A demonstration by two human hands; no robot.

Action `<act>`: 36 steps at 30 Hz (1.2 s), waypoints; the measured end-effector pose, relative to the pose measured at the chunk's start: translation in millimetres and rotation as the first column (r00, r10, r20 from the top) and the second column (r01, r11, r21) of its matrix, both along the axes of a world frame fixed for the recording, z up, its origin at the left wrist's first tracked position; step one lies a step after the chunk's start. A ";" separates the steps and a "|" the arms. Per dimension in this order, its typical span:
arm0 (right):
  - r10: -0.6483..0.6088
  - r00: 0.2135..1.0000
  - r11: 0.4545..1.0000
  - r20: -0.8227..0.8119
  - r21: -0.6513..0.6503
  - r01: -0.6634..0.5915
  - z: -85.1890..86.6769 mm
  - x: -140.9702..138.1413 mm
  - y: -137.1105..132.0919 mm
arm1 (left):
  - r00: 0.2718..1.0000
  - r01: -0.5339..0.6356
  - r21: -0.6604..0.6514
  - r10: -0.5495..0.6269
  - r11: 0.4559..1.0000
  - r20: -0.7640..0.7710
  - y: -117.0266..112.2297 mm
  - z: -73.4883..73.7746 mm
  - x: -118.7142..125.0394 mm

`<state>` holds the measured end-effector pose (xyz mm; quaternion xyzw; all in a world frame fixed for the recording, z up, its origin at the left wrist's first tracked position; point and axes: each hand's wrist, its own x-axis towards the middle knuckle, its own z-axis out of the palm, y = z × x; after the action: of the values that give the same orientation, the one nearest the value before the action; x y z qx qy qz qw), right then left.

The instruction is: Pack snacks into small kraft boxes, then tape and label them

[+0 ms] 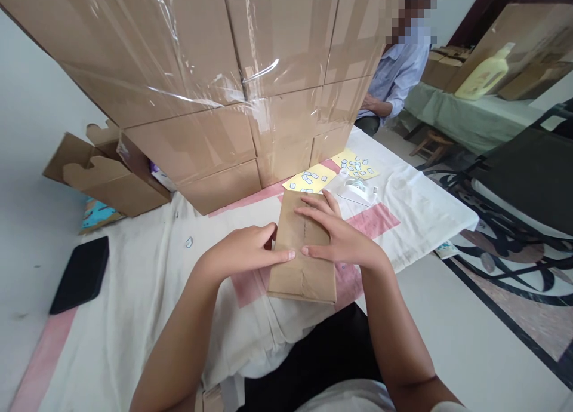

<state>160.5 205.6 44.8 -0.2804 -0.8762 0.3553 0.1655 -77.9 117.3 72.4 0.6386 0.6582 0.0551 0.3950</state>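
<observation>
A flat brown paper bag (pixel 303 274) lies on the white and pink cloth (pixel 147 292) in front of me. My left hand (pixel 244 251) rests at the bag's left edge, fingers curled, with the thumb stretched onto the paper. My right hand (pixel 335 233) lies flat on top of the bag with its fingers spread, pressing it down. The thumbs nearly meet at the bag's middle.
A tall stack of taped cardboard boxes (pixel 215 83) stands just behind the bag. Two yellow sticker sheets (pixel 310 180) and a white tape dispenser (pixel 358 191) lie beyond it. A black phone (pixel 80 274) lies at left. Another person (pixel 396 71) sits at the far right.
</observation>
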 end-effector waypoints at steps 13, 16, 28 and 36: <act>0.077 0.995 0.994 -0.060 -0.067 -0.081 -0.8 11.4 8.5 | 0.996 0.037 -0.015 -0.036 0.999 0.086 3.2 -1.4 -8.9; 0.027 0.999 0.997 -0.045 -0.067 -0.030 -2.4 7.6 2.6 | 0.995 0.038 -0.008 -0.037 0.999 0.093 3.6 -1.4 -8.9; 0.151 0.988 0.987 -0.023 -0.057 -0.153 -1.2 17.4 11.8 | 0.991 0.040 -0.004 -0.039 0.999 0.126 2.4 -0.9 -10.2; -0.179 0.978 0.981 -0.104 0.058 0.185 -19.9 -14.5 -42.7 | 0.996 0.033 0.045 -0.036 0.998 0.086 -3.0 8.0 -25.1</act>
<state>146.1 162.9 24.9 -0.3359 -0.8492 0.3223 0.2494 -103.1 114.3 80.4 0.6554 0.6279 0.0903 0.4098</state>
